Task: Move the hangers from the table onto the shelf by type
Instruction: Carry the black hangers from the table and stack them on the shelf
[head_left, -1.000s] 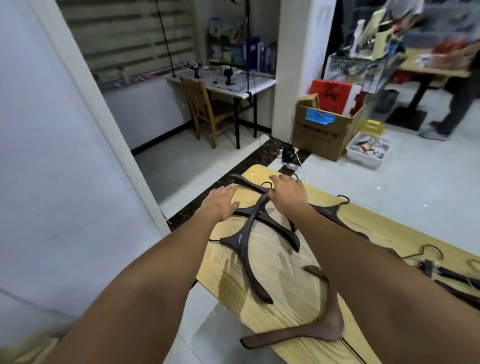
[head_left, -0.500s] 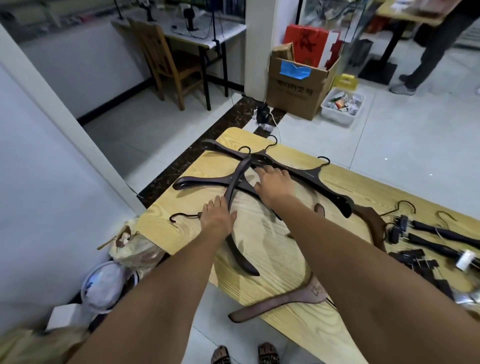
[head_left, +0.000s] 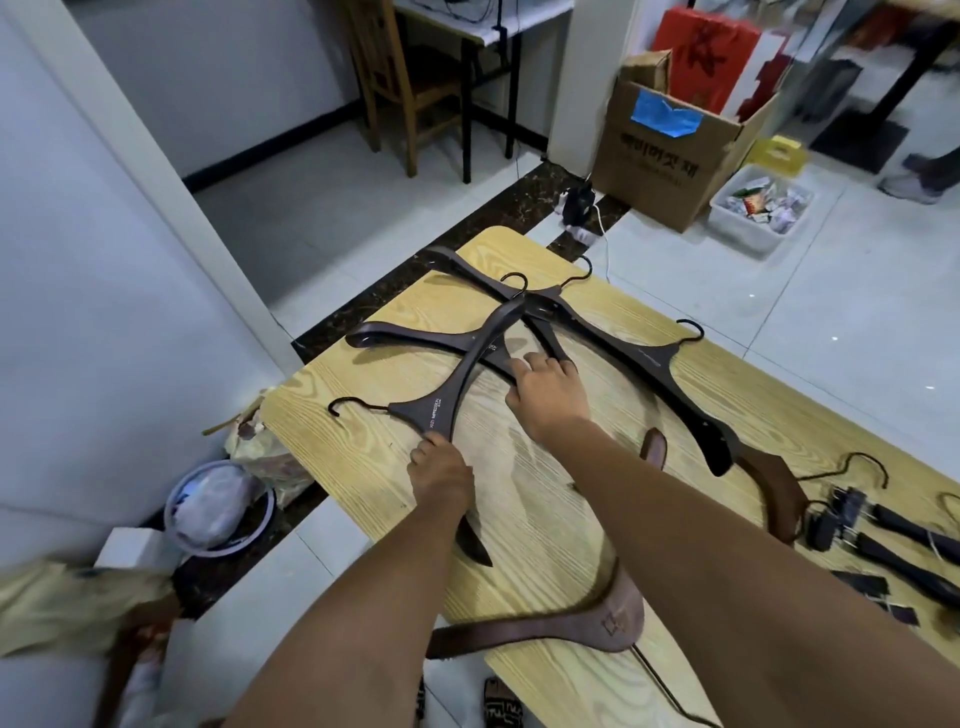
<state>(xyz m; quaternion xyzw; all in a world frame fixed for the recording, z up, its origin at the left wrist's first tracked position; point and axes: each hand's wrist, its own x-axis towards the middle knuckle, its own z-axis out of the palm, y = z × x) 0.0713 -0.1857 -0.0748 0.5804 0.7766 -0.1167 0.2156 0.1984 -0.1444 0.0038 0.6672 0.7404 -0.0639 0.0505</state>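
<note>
Since half a second ago the left hand (head_left: 441, 480) has slid off the neck of the printed hanger (head_left: 470, 371) to just below it. The right hand (head_left: 553, 397) has come off the crossing onto an arm nearer the person.

The table (head_left: 353, 457) fills the middle of the frame, and no shelf is in view. A pile (head_left: 524, 312) of dark hangers crosses at the table's upper centre. Two brown hangers (head_left: 571, 626) lie at lower centre and at right, and clip hangers (head_left: 893, 530) sit at the right edge.

The printed hanger is bent at the neck. One arm runs up and right to the crossing, the other back under the left wrist, and its hook points to the left of the frame. Its far arm seems to lie on top of the pile.

The left hand is nearer and grips it just below the neck, fingers curled on the edge. The right hand's fingers curl on the end of a second hanger (head_left: 410, 338), which passes under the printed one. The printed hanger should probably be lifted first, up and toward the person along its near arm.
</note>
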